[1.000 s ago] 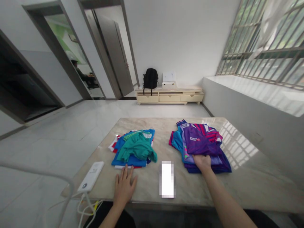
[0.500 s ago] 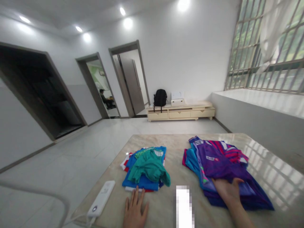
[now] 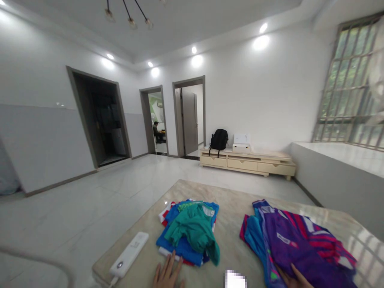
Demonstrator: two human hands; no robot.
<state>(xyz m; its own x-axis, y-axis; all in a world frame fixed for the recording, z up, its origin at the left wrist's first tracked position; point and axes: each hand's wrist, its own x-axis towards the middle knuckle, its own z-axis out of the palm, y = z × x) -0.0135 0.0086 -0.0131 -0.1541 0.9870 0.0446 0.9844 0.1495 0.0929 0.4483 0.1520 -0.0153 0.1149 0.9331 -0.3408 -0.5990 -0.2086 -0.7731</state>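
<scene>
Purple jersey (image 3: 295, 256) tops the pile at the table's (image 3: 231, 208) right edge; right hand (image 3: 295, 278) fingers lie flat on it (gripping nothing). Pinch one layer only; left hand (image 3: 168, 276) rests open.

We see smooth, slightly shiny cloth shirts (image 3: 300, 248) under our right hand (image 3: 295, 278). The table (image 3: 231, 208) beneath is glossy polished stone.

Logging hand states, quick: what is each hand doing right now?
Left hand: open, flat on the table, fingertips at the teal shirt pile.
Right hand: open, resting on the purple shirt pile.
</scene>
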